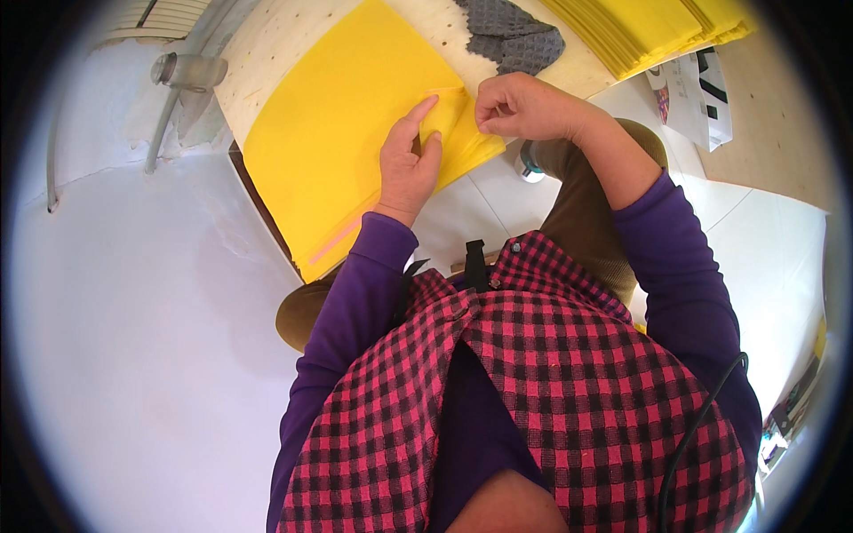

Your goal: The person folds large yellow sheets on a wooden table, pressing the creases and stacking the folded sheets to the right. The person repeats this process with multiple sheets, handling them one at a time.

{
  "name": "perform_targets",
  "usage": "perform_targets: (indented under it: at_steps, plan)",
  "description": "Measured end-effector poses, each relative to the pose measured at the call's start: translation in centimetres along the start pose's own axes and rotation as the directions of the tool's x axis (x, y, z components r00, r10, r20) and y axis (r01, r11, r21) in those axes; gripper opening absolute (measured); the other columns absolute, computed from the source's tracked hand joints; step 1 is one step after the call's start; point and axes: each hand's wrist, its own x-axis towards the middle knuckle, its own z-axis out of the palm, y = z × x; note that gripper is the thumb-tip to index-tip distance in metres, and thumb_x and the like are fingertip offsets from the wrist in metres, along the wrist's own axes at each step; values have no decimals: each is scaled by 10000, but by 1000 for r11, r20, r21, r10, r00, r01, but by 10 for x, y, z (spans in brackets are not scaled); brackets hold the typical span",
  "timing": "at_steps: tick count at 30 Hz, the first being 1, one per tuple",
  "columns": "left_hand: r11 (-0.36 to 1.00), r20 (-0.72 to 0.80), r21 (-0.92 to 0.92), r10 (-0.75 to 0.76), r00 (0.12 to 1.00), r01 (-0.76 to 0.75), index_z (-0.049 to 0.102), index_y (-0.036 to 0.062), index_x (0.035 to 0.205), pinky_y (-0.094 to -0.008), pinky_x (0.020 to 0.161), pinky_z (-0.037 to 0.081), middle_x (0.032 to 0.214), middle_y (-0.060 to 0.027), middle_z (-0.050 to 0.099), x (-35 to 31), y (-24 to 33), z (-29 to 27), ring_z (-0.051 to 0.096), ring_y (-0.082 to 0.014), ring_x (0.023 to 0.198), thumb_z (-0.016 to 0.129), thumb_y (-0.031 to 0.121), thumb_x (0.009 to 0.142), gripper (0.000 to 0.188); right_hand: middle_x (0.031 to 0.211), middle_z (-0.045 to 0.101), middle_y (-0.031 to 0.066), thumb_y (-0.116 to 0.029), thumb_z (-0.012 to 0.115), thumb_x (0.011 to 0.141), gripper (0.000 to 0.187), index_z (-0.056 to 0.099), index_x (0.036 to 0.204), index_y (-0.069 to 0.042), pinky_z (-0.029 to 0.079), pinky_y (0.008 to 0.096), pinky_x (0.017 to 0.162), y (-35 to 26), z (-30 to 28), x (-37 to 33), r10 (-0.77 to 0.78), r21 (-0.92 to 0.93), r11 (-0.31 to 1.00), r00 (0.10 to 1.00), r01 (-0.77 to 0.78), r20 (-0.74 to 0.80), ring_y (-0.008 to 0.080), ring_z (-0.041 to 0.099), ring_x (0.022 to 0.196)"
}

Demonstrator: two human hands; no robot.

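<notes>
A pile of large yellow sheets (329, 107), soft like thin cloth, lies on the pale wooden table and overhangs its near edge. A pink strip (336, 240) shows along the near left edge. My left hand (410, 164) rests on the pile near its right corner, thumb and index finger stretched and apart, with a raised yellow fold beside them. Just right of it, my right hand (524, 107) is closed, its fingertips pinched at the lifted, creased corner of a yellow sheet. The exact hold at the fingertips is partly hidden.
Behind my right hand lies a dark grey waffle-textured cloth (511, 35). A thick stack of folded yellow sheets (635, 31) stands at the far right. Beside it is a white printed bag (697, 98). A jar-like object on a pipe (189, 71) is by the left wall.
</notes>
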Motion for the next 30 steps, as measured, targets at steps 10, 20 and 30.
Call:
perform_targets:
  at_steps: [10,20,30]
  plan:
    - [997,20,-20,70,997,-70,599,74,1241,-238,747,443,1149,-100,623,0,-2,0,578,-159,871,568,-45,813,446,773,569,44,-73,661,814,80,610,840,-17,440,282,639,-3,4,4,-72,-14,997,995,71,-65,152,531,691]
    - [1000,24,-30,-8,1000,9,595,82,1268,-248,784,450,1123,-90,630,-3,0,-1,582,-163,915,563,-60,811,480,791,592,70,-78,657,822,88,606,857,-16,465,301,661,-3,7,7,-147,-62,988,982,140,-115,193,571,713]
    - [985,55,-49,168,984,-166,590,69,1268,-294,918,439,1129,-120,617,-2,-3,-3,586,-228,1039,617,-25,789,489,795,579,86,-110,657,834,105,606,878,-30,456,328,641,-10,15,13,-256,-176,960,936,218,-240,248,575,710]
